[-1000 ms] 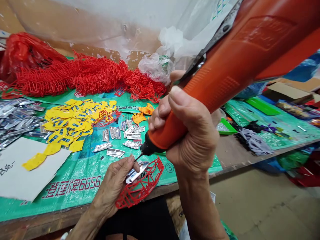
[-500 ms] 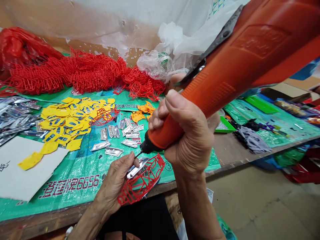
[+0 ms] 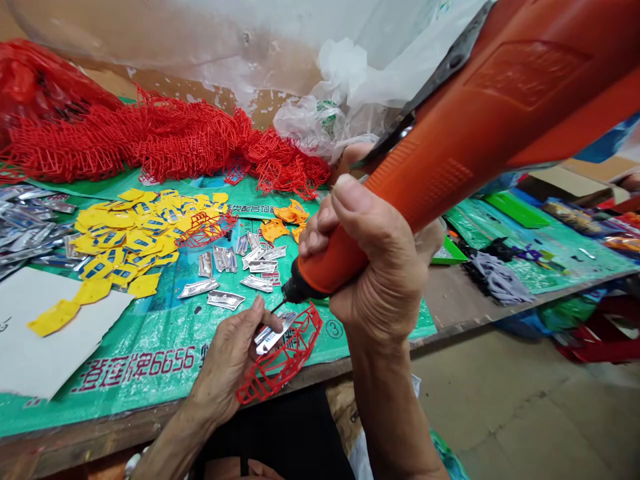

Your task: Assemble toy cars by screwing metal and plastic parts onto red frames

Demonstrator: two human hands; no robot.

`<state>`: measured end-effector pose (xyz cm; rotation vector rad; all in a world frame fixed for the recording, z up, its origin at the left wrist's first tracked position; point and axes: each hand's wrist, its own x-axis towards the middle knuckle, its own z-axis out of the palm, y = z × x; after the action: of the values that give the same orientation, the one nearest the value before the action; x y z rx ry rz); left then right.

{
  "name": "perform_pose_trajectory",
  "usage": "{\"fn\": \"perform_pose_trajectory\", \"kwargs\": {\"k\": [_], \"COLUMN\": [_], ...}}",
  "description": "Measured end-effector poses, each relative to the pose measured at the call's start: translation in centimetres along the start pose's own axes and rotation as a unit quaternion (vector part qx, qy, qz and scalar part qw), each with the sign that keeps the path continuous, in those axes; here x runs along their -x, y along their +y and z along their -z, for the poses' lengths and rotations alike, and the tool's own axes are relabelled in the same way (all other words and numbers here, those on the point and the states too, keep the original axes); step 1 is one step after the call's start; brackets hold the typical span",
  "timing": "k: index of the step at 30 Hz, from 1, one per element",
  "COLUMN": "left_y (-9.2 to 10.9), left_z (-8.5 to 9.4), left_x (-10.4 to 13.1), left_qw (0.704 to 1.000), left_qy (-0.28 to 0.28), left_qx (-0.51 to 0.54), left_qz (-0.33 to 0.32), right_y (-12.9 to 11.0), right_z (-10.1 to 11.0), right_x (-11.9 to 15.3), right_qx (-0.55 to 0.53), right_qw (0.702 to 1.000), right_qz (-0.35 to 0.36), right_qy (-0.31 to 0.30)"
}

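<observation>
My right hand (image 3: 383, 260) is wrapped round an orange electric screwdriver (image 3: 425, 180), tilted down to the left. Its thin bit (image 3: 279, 306) reaches the fingertips of my left hand (image 3: 227, 360). Those fingers pinch a red plastic frame (image 3: 285, 360) together with a shiny silver plate (image 3: 273, 337) that lies against it, near the table's front edge. Whether a screw sits at the bit's tip is hidden by the fingers. Just beyond lie several loose silver plates (image 3: 226, 299) and another red frame (image 3: 206, 230).
Yellow pieces with dark stickers (image 3: 137, 240) are heaped at the left, beside a white card (image 3: 55, 333). Red frames (image 3: 190, 140) pile along the back, near crumpled clear plastic (image 3: 345, 73). Orange parts (image 3: 274, 230) lie mid-table. A green tray (image 3: 517, 208) and grey parts (image 3: 500, 275) sit right.
The view has shifted slightly. The red frame has tilted a little in my left hand, and the screwdriver bit stays at the left fingertips. Both grips are unchanged.
</observation>
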<state>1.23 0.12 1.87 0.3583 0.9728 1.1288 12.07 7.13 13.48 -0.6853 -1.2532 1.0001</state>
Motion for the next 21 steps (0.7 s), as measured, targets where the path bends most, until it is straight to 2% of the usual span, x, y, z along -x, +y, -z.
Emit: {"fn": "perform_pose_trajectory", "kwargs": {"k": [6,9,12,15,21], "left_y": [0.2,0.2,0.2,0.2,0.2], "left_z": [0.4,0.9,1.4,1.4,0.4], "left_x": [-0.1,0.0,0.3,0.7,1.0], "left_qw": [0.991,0.985,0.963,0.938,0.943], "left_qy": [0.038,0.019,-0.017,-0.01,0.013], "left_qx": [-0.097,-0.141,-0.238,-0.307,-0.27], "left_qz": [-0.078,-0.101,-0.126,-0.158,-0.195], "right_y": [-0.2,-0.6,-0.9,-1.0,-1.0], "right_z": [0.2,0.6,0.9,0.8,0.4], "right_x": [-0.1,-0.3,-0.4,-0.2,0.2], "right_qx": [-0.057,-0.061,-0.044,-0.036,-0.017], "right_qw": [0.998,0.998,0.998,0.999,1.0], "right_qz": [0.009,0.028,0.03,0.022,0.023], "right_qy": [0.012,-0.003,-0.014,-0.015,0.011]}}
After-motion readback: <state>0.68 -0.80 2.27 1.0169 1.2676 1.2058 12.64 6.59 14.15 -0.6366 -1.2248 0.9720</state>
